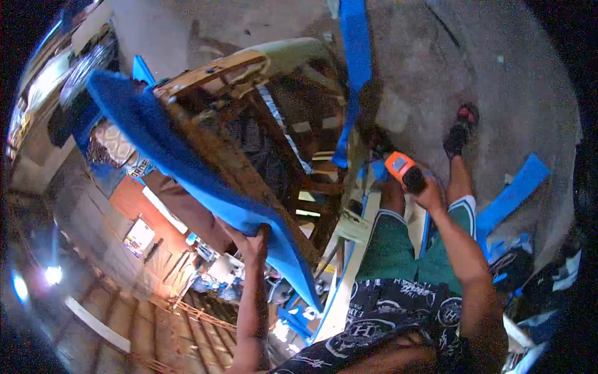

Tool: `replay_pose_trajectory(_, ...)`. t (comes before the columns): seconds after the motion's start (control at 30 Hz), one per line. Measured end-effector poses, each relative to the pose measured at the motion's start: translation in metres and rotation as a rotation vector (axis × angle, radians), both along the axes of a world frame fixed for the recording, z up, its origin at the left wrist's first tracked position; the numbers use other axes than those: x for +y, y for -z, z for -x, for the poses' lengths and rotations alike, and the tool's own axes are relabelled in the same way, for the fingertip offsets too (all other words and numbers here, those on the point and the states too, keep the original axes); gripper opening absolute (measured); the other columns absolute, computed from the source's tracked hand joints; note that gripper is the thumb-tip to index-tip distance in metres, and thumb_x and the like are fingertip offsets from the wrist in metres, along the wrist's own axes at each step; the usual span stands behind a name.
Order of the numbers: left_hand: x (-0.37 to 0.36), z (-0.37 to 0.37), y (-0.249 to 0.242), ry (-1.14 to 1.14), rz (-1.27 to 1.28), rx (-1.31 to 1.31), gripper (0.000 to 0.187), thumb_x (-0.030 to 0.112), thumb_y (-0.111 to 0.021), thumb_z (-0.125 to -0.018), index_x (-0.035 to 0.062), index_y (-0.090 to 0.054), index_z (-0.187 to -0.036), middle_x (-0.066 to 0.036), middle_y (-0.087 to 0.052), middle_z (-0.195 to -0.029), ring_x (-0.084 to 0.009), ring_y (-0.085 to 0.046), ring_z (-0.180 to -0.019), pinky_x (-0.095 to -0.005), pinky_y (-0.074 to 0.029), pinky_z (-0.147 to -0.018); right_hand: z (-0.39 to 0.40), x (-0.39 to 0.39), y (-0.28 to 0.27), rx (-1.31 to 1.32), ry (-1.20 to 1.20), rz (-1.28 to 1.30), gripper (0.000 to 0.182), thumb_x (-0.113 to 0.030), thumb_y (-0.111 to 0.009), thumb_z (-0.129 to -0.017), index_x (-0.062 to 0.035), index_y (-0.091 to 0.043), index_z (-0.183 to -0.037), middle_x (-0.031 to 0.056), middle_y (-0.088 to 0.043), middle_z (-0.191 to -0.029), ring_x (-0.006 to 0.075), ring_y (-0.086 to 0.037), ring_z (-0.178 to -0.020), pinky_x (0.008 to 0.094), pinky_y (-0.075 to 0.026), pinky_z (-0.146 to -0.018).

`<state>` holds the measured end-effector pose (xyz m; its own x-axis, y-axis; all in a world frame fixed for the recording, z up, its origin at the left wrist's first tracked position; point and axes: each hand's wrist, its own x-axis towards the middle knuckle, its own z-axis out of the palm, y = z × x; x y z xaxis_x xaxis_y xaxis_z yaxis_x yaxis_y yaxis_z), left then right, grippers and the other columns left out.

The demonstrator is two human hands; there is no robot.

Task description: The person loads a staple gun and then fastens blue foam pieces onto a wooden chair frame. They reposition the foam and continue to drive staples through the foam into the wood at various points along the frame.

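Workshop: wooden frame (250, 182), blue strips (512, 194) on grey floor (414, 68).

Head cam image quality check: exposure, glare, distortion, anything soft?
Head view: heavy fisheye bowing, black corners. Two lights at lower left flare; speckled noise in the dark borders. Deep shadow inside the wooden frame hides detail. Blue sheet reads clearly by color; the orange tool stands out, but its small panel is illegible.

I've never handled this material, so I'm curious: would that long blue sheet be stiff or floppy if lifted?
The blue sheet would probably flex, since its long edge curves. It looks foam-like, so perhaps light for its size. Broad and thin, it seems unlikely to roll.
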<state>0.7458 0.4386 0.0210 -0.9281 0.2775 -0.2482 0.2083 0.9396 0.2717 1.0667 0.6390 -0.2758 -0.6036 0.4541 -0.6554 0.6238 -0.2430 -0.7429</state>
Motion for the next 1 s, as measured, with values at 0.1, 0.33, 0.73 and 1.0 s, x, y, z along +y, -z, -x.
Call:
replay_pose_trajectory(0.1, -0.017, 0.01, -0.02, 0.039, -0.232, -0.136, 0.106, 0.016, -0.072, -0.066, 0.0079, -0.005, -0.149, -0.015, -0.023, -0.149, -0.0288, -0.03, -0.132, -0.0426, -0.027, -0.108, -0.017, -0.001, 0.017, 0.047, 0.012, 0.031, 0.037, -0.032, -0.082, -0.065, -0.0049, -0.068, -0.086, 0.014, -0.069, -0.082, 0.0234, -0.068, -0.075, 0.0382, -0.051, -0.067)
replay_pose_trajectory(0.33, -0.043, 0.078, 0.015, -0.672, -1.052, -0.367, 0.094, 0.066, -0.055, -0.08, 0.0041, -0.024, -0.144, -0.011, -0.042, -0.139, -0.025, -0.041, -0.126, -0.0424, -0.033, -0.105, -0.089, -0.006, 0.061, -0.195, -0.039, 0.228, 0.069, -0.034, -0.081, -0.065, -0.0009, -0.051, -0.118, 0.0202, -0.06, -0.113, 0.0326, -0.058, -0.105, 0.043, -0.045, -0.091)
replay_pose_trajectory(0.73, -0.047, 0.028, 0.0, -0.431, -0.794, -0.297, 0.101, 0.073, -0.051, -0.077, 0.0033, -0.022, -0.145, -0.012, -0.04, -0.139, -0.025, -0.04, -0.126, -0.0415, -0.032, -0.105, -0.014, -0.005, 0.008, -0.022, -0.139, 0.009, 0.028, -0.016, -0.074, -0.07, -0.0049, -0.066, -0.094, 0.0106, -0.069, -0.084, 0.0237, -0.066, -0.074, 0.0381, -0.051, -0.067)
replay_pose_trajectory(1.0, -0.033, 0.049, 0.007, -0.241, -0.532, -0.135, 0.106, 0.077, -0.049, -0.075, 0.0028, -0.021, -0.145, -0.013, -0.039, -0.14, -0.025, -0.039, -0.126, -0.0409, -0.032, -0.105, 0.032, -0.001, -0.021, -0.015, -0.397, 0.055, 0.031, -0.027, -0.076, -0.067, -0.0037, -0.067, -0.086, 0.0214, -0.063, -0.071, 0.0335, -0.065, -0.067, 0.0425, -0.048, -0.063)
